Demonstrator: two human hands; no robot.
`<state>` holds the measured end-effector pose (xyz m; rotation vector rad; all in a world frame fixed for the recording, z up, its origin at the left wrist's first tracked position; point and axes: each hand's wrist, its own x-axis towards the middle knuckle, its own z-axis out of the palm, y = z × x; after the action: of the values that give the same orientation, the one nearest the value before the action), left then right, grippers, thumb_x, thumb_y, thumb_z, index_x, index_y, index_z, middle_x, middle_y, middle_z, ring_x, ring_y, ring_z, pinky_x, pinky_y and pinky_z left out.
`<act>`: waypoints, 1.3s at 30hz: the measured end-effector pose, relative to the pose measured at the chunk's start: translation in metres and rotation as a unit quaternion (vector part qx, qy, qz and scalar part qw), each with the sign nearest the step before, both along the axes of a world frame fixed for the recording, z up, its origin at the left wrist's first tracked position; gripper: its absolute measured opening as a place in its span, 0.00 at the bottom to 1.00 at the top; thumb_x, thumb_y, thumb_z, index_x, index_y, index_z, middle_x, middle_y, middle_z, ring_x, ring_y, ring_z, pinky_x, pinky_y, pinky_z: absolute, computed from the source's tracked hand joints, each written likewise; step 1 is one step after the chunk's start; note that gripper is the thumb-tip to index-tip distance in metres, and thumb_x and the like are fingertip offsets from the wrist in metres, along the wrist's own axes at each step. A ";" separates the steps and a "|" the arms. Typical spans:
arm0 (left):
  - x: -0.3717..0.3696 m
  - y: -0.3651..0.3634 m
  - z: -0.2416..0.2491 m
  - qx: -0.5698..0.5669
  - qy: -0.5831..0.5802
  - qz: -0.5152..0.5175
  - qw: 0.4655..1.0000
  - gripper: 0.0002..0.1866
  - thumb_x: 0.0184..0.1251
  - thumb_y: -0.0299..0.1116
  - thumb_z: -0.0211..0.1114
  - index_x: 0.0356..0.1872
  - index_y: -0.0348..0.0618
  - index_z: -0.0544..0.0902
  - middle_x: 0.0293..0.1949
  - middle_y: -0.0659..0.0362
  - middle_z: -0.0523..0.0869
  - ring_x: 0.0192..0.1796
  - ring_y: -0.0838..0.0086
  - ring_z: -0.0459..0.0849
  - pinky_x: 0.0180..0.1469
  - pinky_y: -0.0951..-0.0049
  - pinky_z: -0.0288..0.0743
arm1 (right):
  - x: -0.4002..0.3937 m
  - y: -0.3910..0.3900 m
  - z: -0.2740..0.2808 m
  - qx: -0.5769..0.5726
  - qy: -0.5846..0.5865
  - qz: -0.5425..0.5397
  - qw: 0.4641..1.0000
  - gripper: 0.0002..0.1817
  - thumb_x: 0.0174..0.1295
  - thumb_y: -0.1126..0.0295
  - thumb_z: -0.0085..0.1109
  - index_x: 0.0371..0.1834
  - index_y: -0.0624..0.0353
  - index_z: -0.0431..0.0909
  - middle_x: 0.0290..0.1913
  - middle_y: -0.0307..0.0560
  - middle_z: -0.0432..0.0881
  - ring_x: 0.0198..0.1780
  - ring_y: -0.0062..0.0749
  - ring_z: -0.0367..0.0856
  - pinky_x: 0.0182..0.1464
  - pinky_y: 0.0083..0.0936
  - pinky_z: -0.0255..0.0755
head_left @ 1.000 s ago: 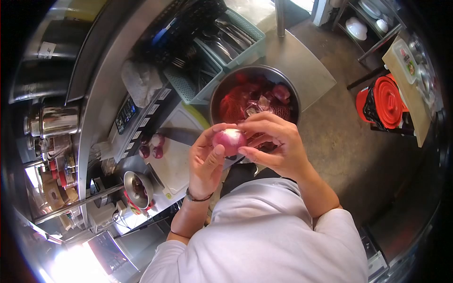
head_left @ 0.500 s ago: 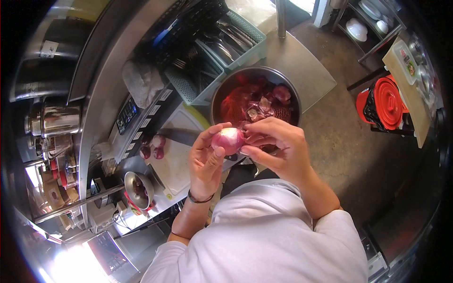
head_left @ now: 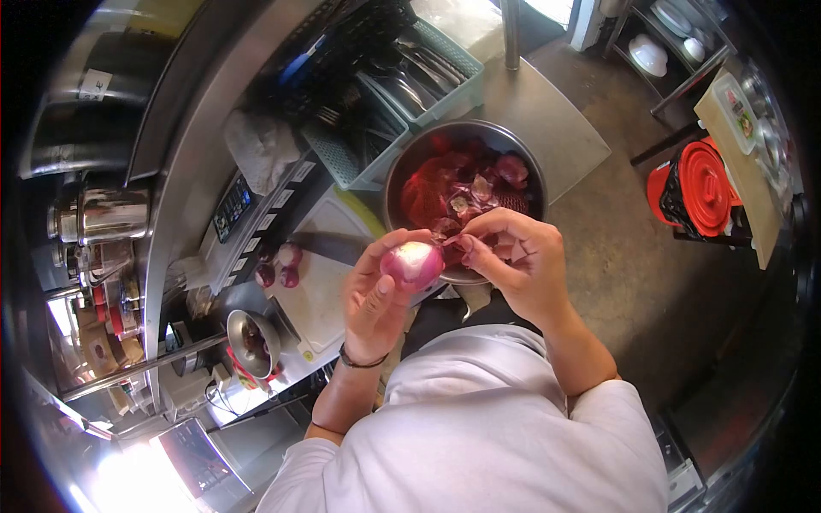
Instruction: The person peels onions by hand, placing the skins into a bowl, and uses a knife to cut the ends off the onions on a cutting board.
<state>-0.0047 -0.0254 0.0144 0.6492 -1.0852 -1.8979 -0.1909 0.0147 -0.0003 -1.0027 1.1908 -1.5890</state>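
A red onion (head_left: 414,267), with a pale cut end facing up, is gripped by my left hand (head_left: 375,295). Just right of it, my right hand (head_left: 522,265) pinches a thin strip of onion skin (head_left: 451,241) between thumb and forefinger. Both hands are over the near edge of a large metal bowl (head_left: 540,171). Inside the bowl lie loose skins, red netting (head_left: 428,190) and a whole onion (head_left: 511,171). Several more onions (head_left: 288,265) rest on the white cutting board (head_left: 316,299) to the left.
Teal baskets (head_left: 470,81) of cutlery stand behind the bowl on the steel counter (head_left: 564,128). A smaller metal bowl (head_left: 252,342) is at the lower left. On the right, a red lidded bin (head_left: 705,188) stands below a wooden board (head_left: 753,197).
My right hand has drawn slightly away from the onion and now pinches a strip of skin. The onion in my left hand has tilted and lowered a little.
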 end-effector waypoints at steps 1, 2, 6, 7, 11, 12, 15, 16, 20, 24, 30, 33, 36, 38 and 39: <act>-0.001 0.000 0.002 0.042 0.026 -0.015 0.999 0.29 0.69 0.37 0.61 0.66 0.32 0.65 0.64 0.42 0.69 0.62 0.57 0.76 0.62 0.63 0.74 | 0.000 0.001 -0.001 0.017 -0.054 0.008 0.998 0.04 0.58 0.80 0.63 0.36 0.69 0.81 0.33 0.45 0.85 0.32 0.18 0.83 0.34 0.14 0.79; -0.002 0.000 0.003 0.084 0.052 -0.030 0.995 0.31 0.71 0.39 0.58 0.68 0.32 0.61 0.65 0.41 0.68 0.62 0.53 0.75 0.62 0.62 0.74 | -0.001 0.001 -0.003 0.017 -0.054 0.008 0.998 0.04 0.58 0.80 0.63 0.36 0.69 0.81 0.33 0.45 0.85 0.32 0.18 0.83 0.34 0.14 0.79; -0.001 -0.002 -0.004 0.137 0.094 -0.033 0.986 0.32 0.73 0.41 0.53 0.71 0.36 0.56 0.66 0.39 0.66 0.63 0.48 0.73 0.62 0.59 0.75 | -0.005 0.002 -0.012 0.064 -0.043 0.020 0.997 0.05 0.59 0.79 0.63 0.36 0.69 0.81 0.32 0.45 0.85 0.32 0.17 0.83 0.35 0.15 0.79; -0.001 -0.003 -0.005 0.168 0.143 -0.043 0.974 0.32 0.73 0.42 0.53 0.72 0.38 0.56 0.65 0.40 0.67 0.64 0.47 0.73 0.63 0.59 0.74 | -0.006 0.002 -0.014 0.098 -0.014 0.018 0.995 0.05 0.58 0.79 0.63 0.36 0.69 0.81 0.31 0.45 0.85 0.31 0.19 0.84 0.35 0.16 0.79; -0.002 -0.002 -0.008 0.215 0.191 -0.044 0.957 0.30 0.74 0.44 0.51 0.72 0.43 0.57 0.64 0.42 0.68 0.64 0.46 0.72 0.64 0.58 0.73 | -0.012 -0.003 -0.023 0.058 0.132 -0.002 0.990 0.09 0.56 0.80 0.63 0.40 0.68 0.81 0.33 0.47 0.85 0.33 0.26 0.85 0.37 0.20 0.80; -0.002 -0.001 -0.008 0.215 0.191 -0.043 0.957 0.30 0.74 0.44 0.51 0.72 0.43 0.57 0.64 0.42 0.68 0.64 0.46 0.72 0.64 0.58 0.73 | -0.013 -0.004 -0.023 0.014 0.172 0.005 0.985 0.11 0.56 0.80 0.63 0.42 0.68 0.81 0.36 0.50 0.85 0.35 0.29 0.86 0.38 0.21 0.80; -0.008 0.001 -0.004 0.167 0.113 -0.029 0.979 0.27 0.77 0.43 0.45 0.71 0.44 0.56 0.65 0.42 0.68 0.66 0.50 0.71 0.65 0.58 0.72 | -0.011 -0.003 -0.004 -0.034 0.153 0.024 0.987 0.14 0.56 0.80 0.63 0.47 0.67 0.80 0.42 0.53 0.84 0.39 0.32 0.86 0.41 0.23 0.81; -0.011 0.003 -0.001 0.149 0.092 -0.016 0.984 0.26 0.76 0.42 0.48 0.70 0.42 0.58 0.64 0.44 0.69 0.65 0.53 0.72 0.65 0.58 0.72 | -0.009 -0.002 0.003 -0.038 0.094 0.035 0.994 0.16 0.56 0.79 0.63 0.49 0.67 0.80 0.45 0.55 0.84 0.41 0.32 0.86 0.42 0.23 0.81; -0.015 0.005 0.000 0.101 0.065 0.000 0.993 0.25 0.75 0.38 0.53 0.68 0.39 0.62 0.63 0.47 0.71 0.64 0.61 0.74 0.64 0.60 0.72 | -0.005 -0.001 0.011 -0.045 0.060 0.050 0.996 0.19 0.53 0.72 0.68 0.48 0.67 0.81 0.45 0.54 0.84 0.40 0.32 0.86 0.43 0.22 0.82; -0.011 0.005 -0.002 0.049 0.005 0.005 0.999 0.28 0.75 0.40 0.52 0.69 0.35 0.59 0.63 0.46 0.71 0.62 0.62 0.75 0.65 0.60 0.70 | -0.005 -0.003 0.009 -0.055 0.046 0.052 0.996 0.17 0.51 0.73 0.68 0.45 0.67 0.82 0.43 0.53 0.84 0.40 0.32 0.86 0.43 0.23 0.83; -0.013 0.008 0.003 0.018 -0.056 0.026 0.998 0.27 0.73 0.39 0.57 0.66 0.35 0.65 0.60 0.48 0.74 0.60 0.66 0.76 0.63 0.65 0.70 | -0.001 -0.001 0.013 -0.052 0.076 0.028 0.995 0.12 0.50 0.78 0.64 0.39 0.67 0.83 0.39 0.51 0.85 0.38 0.31 0.86 0.41 0.22 0.82; -0.017 0.010 0.003 -0.020 -0.042 0.010 0.999 0.28 0.74 0.40 0.54 0.67 0.32 0.62 0.61 0.41 0.72 0.62 0.59 0.75 0.66 0.60 0.69 | -0.001 0.000 0.004 -0.029 0.078 0.022 0.996 0.11 0.50 0.81 0.62 0.38 0.69 0.82 0.36 0.51 0.85 0.35 0.29 0.86 0.40 0.21 0.81; -0.020 0.011 0.001 0.018 -0.017 0.027 0.999 0.28 0.74 0.39 0.55 0.67 0.32 0.62 0.61 0.41 0.72 0.62 0.59 0.75 0.66 0.59 0.69 | 0.000 -0.002 0.000 -0.012 -0.043 0.013 0.999 0.13 0.50 0.81 0.62 0.41 0.70 0.81 0.36 0.51 0.84 0.36 0.26 0.86 0.42 0.22 0.81; -0.021 0.010 -0.001 0.012 -0.010 0.041 0.999 0.28 0.74 0.39 0.54 0.67 0.32 0.61 0.60 0.41 0.72 0.62 0.59 0.75 0.66 0.59 0.69 | 0.003 -0.001 0.007 -0.031 -0.039 0.021 0.999 0.14 0.50 0.79 0.64 0.42 0.70 0.81 0.38 0.51 0.84 0.37 0.27 0.86 0.43 0.22 0.82; -0.020 0.010 -0.001 0.012 -0.010 0.041 0.999 0.28 0.74 0.39 0.54 0.67 0.32 0.61 0.60 0.41 0.72 0.62 0.59 0.75 0.66 0.59 0.69 | 0.003 0.000 0.010 -0.049 -0.035 0.028 0.998 0.15 0.50 0.78 0.65 0.43 0.70 0.81 0.41 0.52 0.83 0.38 0.28 0.86 0.44 0.22 0.82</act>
<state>-0.0247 -0.0149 0.0135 0.7180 -1.0345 -1.8399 -0.1879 0.0150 0.0092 -1.0259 1.0381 -1.6374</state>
